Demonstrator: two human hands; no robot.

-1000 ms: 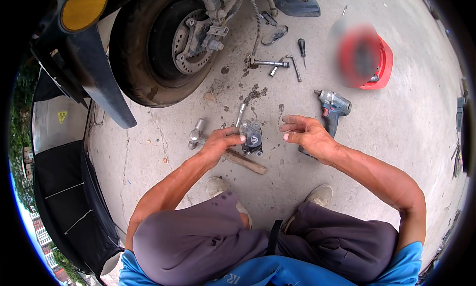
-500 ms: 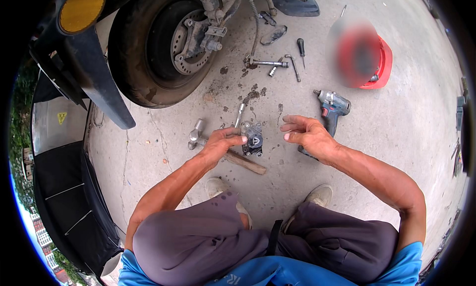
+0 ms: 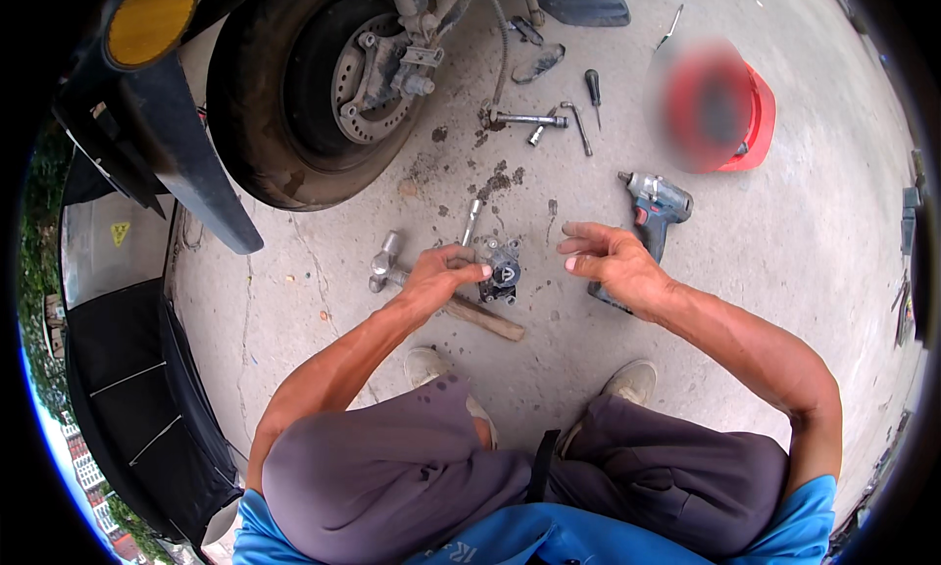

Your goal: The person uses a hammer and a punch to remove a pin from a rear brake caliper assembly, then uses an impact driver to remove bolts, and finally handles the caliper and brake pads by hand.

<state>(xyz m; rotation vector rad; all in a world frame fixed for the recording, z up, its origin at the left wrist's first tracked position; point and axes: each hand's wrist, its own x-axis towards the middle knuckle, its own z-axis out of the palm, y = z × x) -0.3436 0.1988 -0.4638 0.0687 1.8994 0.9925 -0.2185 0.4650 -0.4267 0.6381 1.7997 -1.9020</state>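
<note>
My left hand (image 3: 443,275) grips the left side of a small brake caliper (image 3: 505,274), with its thumb on the edge and the other fingers partly hidden. The caliper is a dark metal block with bolts at its corners and a round black cap, low over the concrete. My right hand (image 3: 619,269) hovers to the right of it, fingers apart and holding nothing. Behind that hand lies a cordless impact wrench (image 3: 659,207), partly covered. A hammer (image 3: 480,317) rests beneath my left hand, its head to the left. Just beyond the caliper lies a metal socket piece (image 3: 472,222).
A wheel with a brake disc (image 3: 358,90) and a black fender (image 3: 186,144) stand at the upper left. Farther out lie a T-handle wrench (image 3: 529,120), a hex key (image 3: 578,129) and a screwdriver (image 3: 594,95). A red helmet (image 3: 757,119) sits at the upper right.
The whole view has shifted slightly. My left hand stays at the caliper, and my right hand keeps nearly the same place and pose.
</note>
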